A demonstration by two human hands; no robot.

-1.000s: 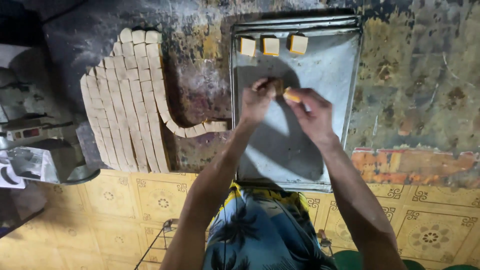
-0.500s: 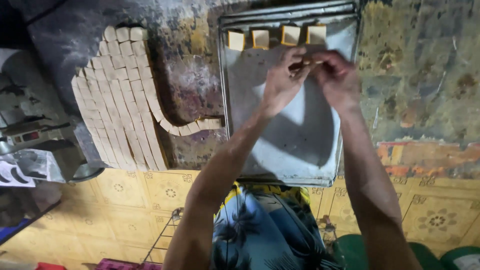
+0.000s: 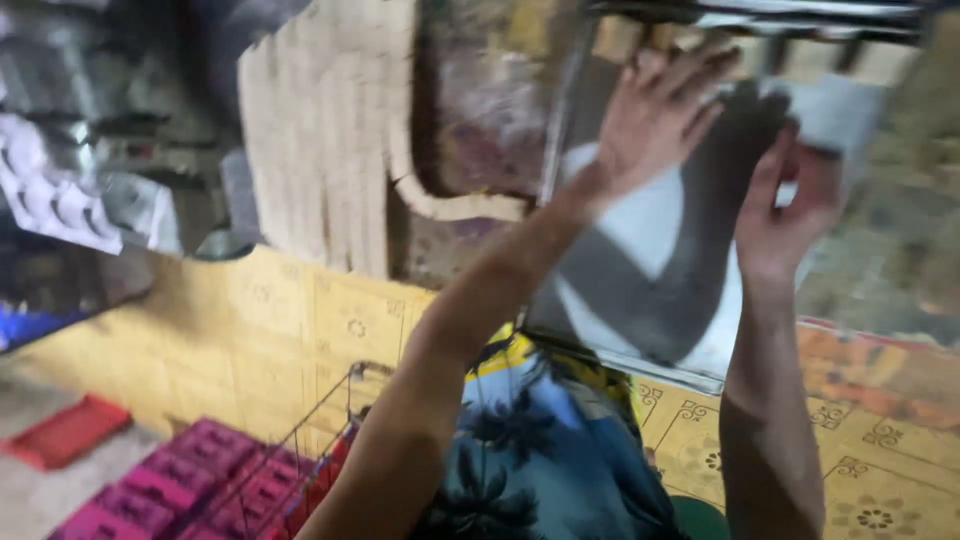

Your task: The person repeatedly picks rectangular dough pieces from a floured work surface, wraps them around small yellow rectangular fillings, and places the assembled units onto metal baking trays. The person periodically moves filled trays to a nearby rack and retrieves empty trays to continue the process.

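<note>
The frame is blurred. Both hands are over the metal tray [image 3: 640,300] on the table [image 3: 480,130]. The left hand [image 3: 655,115] is spread flat, fingers wide, holding nothing that shows. The right hand [image 3: 785,215] is half curled; whether its grip holds a piece cannot be told. A row of pale dough pieces [image 3: 820,60] lies along the tray's far edge, while most of the tray is bare. To the left, the dough strips [image 3: 320,130] lie side by side, uncut, so, by the look of it, the bulk remains.

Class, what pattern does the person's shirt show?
Dark palm trees on blue and yellow; the shirt shows in the head view.
</note>
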